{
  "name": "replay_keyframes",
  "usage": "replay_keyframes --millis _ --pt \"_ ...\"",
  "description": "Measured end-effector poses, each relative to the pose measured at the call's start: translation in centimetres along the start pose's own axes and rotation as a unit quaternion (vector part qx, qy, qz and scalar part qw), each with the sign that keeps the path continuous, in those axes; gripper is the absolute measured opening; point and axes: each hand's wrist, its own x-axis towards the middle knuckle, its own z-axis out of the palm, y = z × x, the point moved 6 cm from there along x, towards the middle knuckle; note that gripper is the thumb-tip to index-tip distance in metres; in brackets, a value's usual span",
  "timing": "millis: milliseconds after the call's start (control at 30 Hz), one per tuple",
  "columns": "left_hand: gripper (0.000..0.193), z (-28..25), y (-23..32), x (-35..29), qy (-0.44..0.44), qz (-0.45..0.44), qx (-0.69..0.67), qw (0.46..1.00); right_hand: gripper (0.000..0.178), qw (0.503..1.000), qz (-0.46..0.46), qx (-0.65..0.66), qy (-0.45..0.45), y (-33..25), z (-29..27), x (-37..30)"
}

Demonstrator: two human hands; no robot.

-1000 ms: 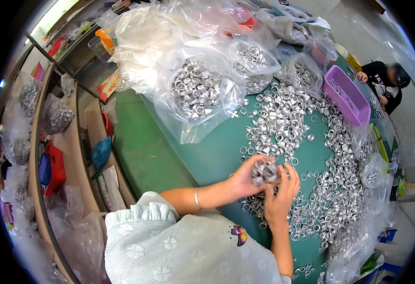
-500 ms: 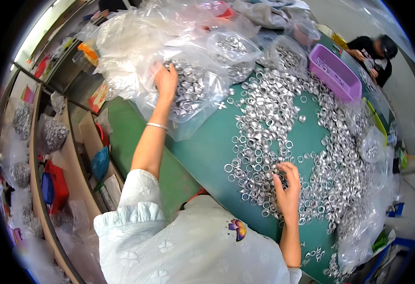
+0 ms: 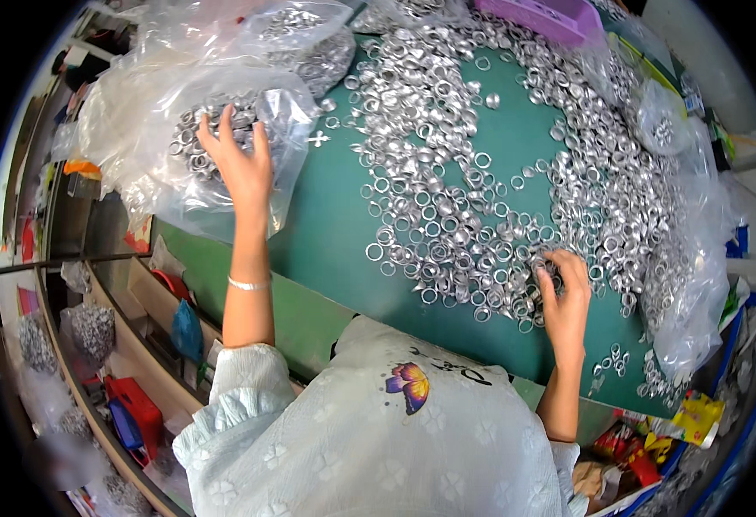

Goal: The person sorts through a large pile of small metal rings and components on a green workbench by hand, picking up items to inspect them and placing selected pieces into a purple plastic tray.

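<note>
**Metal rings: one hand at the bag, one at the loose heap**

The left hand [image 3: 242, 165] lies flat on a clear plastic bag [image 3: 149, 164] at the left edge of the green table [image 3: 335, 233], fingers spread apart and gripping nothing. The bag holds a mass of small silver metal rings [image 3: 190, 142], seen through the film beside the fingers. A thin bracelet [image 3: 249, 283] circles that forearm.

The right hand [image 3: 563, 297] rests near the table's front edge, on the near rim of a wide heap of loose rings [image 3: 447, 215] spread straight on the green surface. Its fingers curl down into the rings; whether they pinch any cannot be told.

Behind the first bag, a second clear bag [image 3: 318, 47] is also filled with rings. At the far edge stands a purple plastic basket [image 3: 550, 17]; its contents are not visible. Along the right side, more clear plastic film [image 3: 697, 258] drapes over the table edge with rings lying in and under it, and a few stray rings [image 3: 611, 358] lie apart near the front right corner.

Left of the table, low shelving [image 3: 128, 345] carries further ring-filled bags [image 3: 93, 332], a blue bag and a red case [image 3: 137, 409].
</note>
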Motion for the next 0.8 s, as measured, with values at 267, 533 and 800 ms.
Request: replay_keyframes --millis 267,533,800 --pt "0.087 2.3 14.6 -16.7 -0.485 0.147 -0.143 0.85 0.074 0.99 -0.064 -0.122 -0.039 -0.3 2.7 -6.5" --pt "0.072 4.8 16.5 -19.1 -0.439 0.197 -0.077 0.873 0.073 0.978 -0.054 -0.2 -0.032 2.2 3.4 -4.7" --pt "0.056 5.7 16.0 -17.7 -0.401 0.15 -0.065 0.901 0.052 0.982 -0.051 -0.18 0.004 0.7 0.7 -3.3"
